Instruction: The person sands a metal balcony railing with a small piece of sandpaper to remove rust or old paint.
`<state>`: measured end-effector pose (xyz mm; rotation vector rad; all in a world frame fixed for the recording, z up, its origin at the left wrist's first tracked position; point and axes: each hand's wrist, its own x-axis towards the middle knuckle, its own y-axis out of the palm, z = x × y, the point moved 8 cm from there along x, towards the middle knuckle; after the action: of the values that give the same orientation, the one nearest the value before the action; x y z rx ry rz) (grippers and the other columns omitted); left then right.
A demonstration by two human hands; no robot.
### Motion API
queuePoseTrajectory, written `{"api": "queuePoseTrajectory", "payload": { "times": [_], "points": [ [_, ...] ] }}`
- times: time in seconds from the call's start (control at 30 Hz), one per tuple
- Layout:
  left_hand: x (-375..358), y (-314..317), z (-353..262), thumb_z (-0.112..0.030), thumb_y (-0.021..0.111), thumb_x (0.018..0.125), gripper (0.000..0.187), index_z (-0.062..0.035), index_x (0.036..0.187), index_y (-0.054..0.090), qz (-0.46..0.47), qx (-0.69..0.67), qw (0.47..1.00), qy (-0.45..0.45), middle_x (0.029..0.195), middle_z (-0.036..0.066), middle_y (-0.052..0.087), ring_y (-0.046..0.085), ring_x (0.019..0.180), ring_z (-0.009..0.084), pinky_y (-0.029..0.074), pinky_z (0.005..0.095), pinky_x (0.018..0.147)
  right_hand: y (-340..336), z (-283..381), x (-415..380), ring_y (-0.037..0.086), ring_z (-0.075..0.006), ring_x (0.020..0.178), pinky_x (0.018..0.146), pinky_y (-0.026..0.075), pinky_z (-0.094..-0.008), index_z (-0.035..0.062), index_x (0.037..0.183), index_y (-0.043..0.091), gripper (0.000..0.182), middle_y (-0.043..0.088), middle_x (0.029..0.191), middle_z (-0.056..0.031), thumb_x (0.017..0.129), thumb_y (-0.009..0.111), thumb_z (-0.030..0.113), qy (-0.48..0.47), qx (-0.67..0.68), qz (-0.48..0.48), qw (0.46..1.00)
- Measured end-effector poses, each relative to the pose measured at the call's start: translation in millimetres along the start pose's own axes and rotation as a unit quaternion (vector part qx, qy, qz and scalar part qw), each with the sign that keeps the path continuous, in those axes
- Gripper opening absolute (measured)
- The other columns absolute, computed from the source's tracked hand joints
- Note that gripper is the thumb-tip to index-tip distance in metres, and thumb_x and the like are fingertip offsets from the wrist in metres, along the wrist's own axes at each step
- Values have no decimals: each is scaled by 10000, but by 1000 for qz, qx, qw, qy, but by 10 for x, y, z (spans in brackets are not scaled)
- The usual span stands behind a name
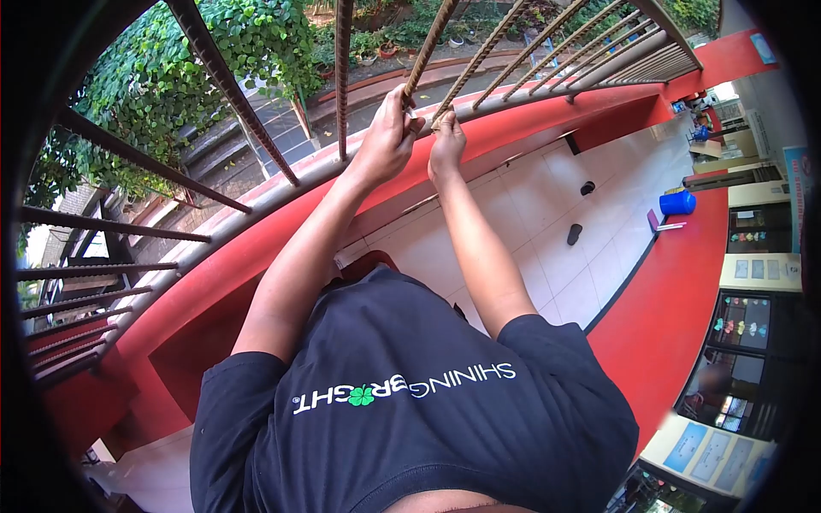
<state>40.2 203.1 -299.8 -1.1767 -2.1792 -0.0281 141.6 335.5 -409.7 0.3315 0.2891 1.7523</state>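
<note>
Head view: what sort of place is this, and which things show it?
Probably an open corridor, perhaps a school's: barred railing facing greenery, posted papers, and colourful window decorations.

I see leafy vines (265, 38) upper left, blue bucket (677, 203) mid-right, dark slipper (574, 234) on white tiles (534, 224) right of centre.

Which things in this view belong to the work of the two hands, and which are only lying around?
Seemingly in the work:
left hand
right hand
ribbed railing bars at the hands

Apparently just lying around:
dark footwear on the tiles
blue container
</note>
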Motion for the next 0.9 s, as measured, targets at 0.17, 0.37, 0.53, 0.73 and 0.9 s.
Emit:
{"api": "queuePoseTrajectory", "payload": {
  "times": [0.17,0.37,0.53,0.73,0.9],
  "points": [
    [11,-21,27,-60,610,982,518,14,1432,365,12,-19,999,-27,1084,224,539,555,981,391,467,453,904,249,745,206,611,-96,1029,959,461,-294,-14,1256,662,426,705,1165,-56,1123,462,338,-54,56,80,994],
    [40,-95,3,-62,586,1012,440,-40,1408,396,-10,-5,1000,-3,1127,161,521,528,987,275,463,364,905,-47,-16,321,634,-191,1133,1030,454,-350,-51,1270,650,503,717,1165,-115,1141,371,348,40,-80,101,991],
    [5,-46,9,-61,587,1012,465,-43,1433,390,7,-14,1000,-11,1133,171,532,544,1030,289,461,371,946,252,936,329,622,-146,941,969,465,-306,-52,1210,682,494,733,1098,-114,1138,384,336,-49,-23,137,989],
    [15,-72,74,-63,585,1016,474,-38,1444,381,24,-38,999,-21,1156,182,542,559,1073,317,456,381,976,143,495,663,691,-236,1007,985,500,-370,-44,1125,685,540,740,1039,-154,1137,353,382,42,-137,225,964],
    [-7,-59,55,-75,576,1027,473,-36,1453,374,10,-34,999,-11,1173,193,546,560,1102,328,451,377,995,288,653,633,692,-289,1088,1047,508,-445,-26,1165,636,427,725,1078,-169,1121,398,326,26,-52,231,971]
  ]
}}
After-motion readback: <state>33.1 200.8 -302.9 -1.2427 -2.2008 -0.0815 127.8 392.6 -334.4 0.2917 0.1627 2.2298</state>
